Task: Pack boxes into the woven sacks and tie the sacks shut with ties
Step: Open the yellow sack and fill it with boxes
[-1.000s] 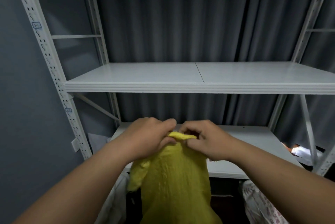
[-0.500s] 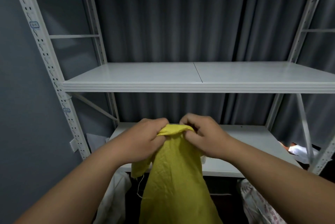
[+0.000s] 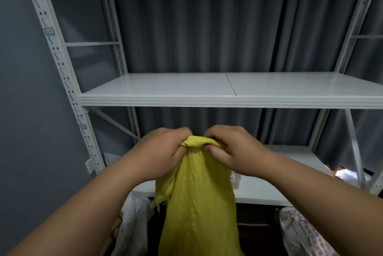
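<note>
Both hands are closing in tighter than a second ago, and the sack's mouth is now bunching into a narrower roll between them. Left hand [image 3: 163, 152] and right hand [image 3: 234, 152] are sitting almost together, each pinching the top edge of the yellow sack [image 3: 199, 204], which is hanging straight down from the grip, in front of the lower shelf [image 3: 290, 191] and below the middle shelf [image 3: 207, 89]. A white sack [image 3: 132, 220] is lying to the yellow one's lower left, a printed one [image 3: 304, 233] to its lower right. No tie is showing. My guess: the gathered neck could spring open if either pinch loosens while reaching for a tie, since the woven cloth looks stiff and slippery.
</note>
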